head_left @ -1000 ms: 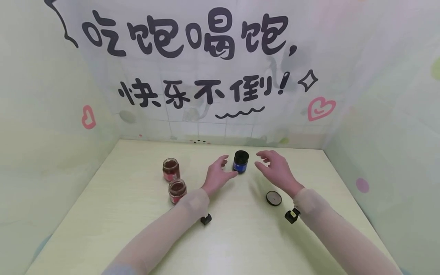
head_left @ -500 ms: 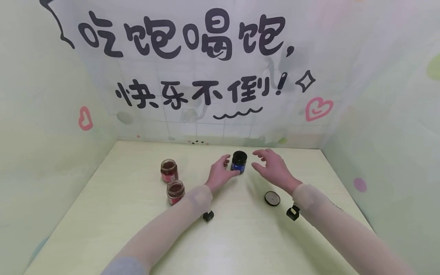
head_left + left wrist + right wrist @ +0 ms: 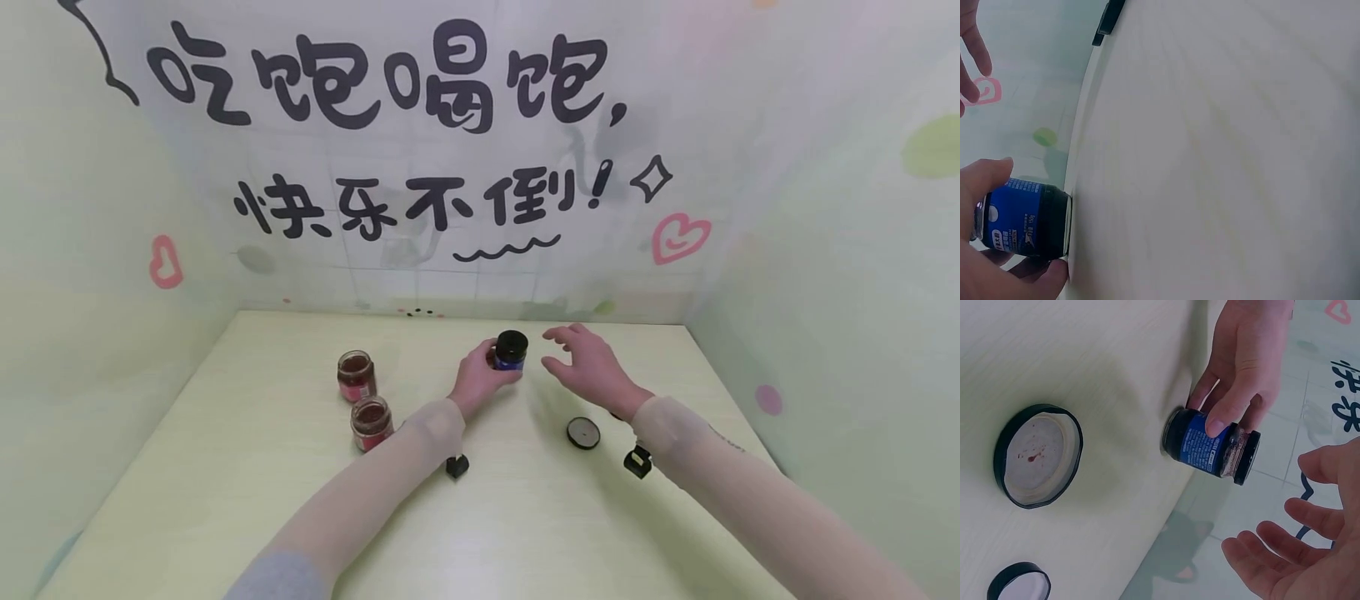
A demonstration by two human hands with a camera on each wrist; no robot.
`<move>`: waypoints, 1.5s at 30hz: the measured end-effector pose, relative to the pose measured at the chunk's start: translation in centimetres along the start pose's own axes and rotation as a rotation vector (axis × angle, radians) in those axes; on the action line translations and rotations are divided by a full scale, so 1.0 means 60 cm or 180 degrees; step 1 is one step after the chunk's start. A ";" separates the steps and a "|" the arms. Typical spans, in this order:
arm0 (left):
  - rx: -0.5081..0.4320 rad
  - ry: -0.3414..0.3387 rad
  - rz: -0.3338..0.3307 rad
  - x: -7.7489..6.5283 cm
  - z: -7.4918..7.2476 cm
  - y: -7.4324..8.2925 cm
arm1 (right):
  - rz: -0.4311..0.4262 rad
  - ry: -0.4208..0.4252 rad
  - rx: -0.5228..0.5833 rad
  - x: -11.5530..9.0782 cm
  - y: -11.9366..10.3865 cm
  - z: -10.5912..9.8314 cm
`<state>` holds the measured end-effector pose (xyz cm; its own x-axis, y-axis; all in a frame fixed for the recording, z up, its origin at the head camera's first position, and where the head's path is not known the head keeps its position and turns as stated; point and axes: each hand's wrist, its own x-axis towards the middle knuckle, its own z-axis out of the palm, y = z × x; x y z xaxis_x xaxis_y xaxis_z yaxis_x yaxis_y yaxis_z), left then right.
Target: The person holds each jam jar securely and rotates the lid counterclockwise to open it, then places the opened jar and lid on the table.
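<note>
A small jar (image 3: pixel 511 347) with a blue label and a black lid stands upright at the back of the table. My left hand (image 3: pixel 480 379) grips it from the left, its thumb across the label in the right wrist view. To the jar's right, my right hand (image 3: pixel 597 367) hovers with loosely bent, parted fingers and touches nothing. In the left wrist view the blue label (image 3: pixel 1015 214) shows between thumb and fingers.
Two lidless jars of dark red contents, the rear one (image 3: pixel 356 375) and the front one (image 3: pixel 371 423), stand at left. An upturned lid (image 3: pixel 583 432) lies by my right wrist; a second lid (image 3: pixel 1019 584) lies beside it. A printed sheet (image 3: pixel 450 287) backs the table.
My left hand has reached in and taken hold of the blue-labelled jar. My right hand stays raised at its right. The head view has turned slightly to the right.
</note>
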<state>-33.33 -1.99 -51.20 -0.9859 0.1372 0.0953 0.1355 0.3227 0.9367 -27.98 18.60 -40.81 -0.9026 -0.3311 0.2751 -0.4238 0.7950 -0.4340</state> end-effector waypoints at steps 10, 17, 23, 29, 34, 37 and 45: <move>0.0163 0.0166 0.0104 0.009 -0.002 -0.008 | 0.0007 -0.0077 -0.0030 -0.003 -0.002 0.011; -0.0015 0.0198 -0.0026 0.004 -0.008 -0.004 | 0.0000 -0.0092 -0.0023 -0.005 -0.002 0.011; -0.0038 0.0193 -0.0062 -0.007 -0.014 0.000 | 0.0017 -0.0089 -0.0004 -0.011 -0.004 0.009; -0.0052 0.0287 -0.0100 -0.018 -0.025 0.000 | 0.0016 -0.0065 0.0002 -0.013 -0.004 0.009; -0.0064 0.0296 -0.0094 -0.026 -0.035 -0.002 | 0.0031 -0.0049 0.0032 -0.018 -0.003 0.011; -0.0071 0.0283 -0.0090 -0.033 -0.041 -0.003 | 0.0034 -0.0044 0.0055 -0.022 -0.002 0.014; 0.0040 0.0235 -0.0102 -0.054 -0.059 -0.002 | 0.0061 -0.0089 0.0107 -0.027 0.000 0.022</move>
<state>-30.52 -5.79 -50.43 -0.9943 0.0573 0.0904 0.1045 0.3377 0.9354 -26.59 18.48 -42.41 -0.9121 -0.3304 0.2427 -0.4084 0.7840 -0.4676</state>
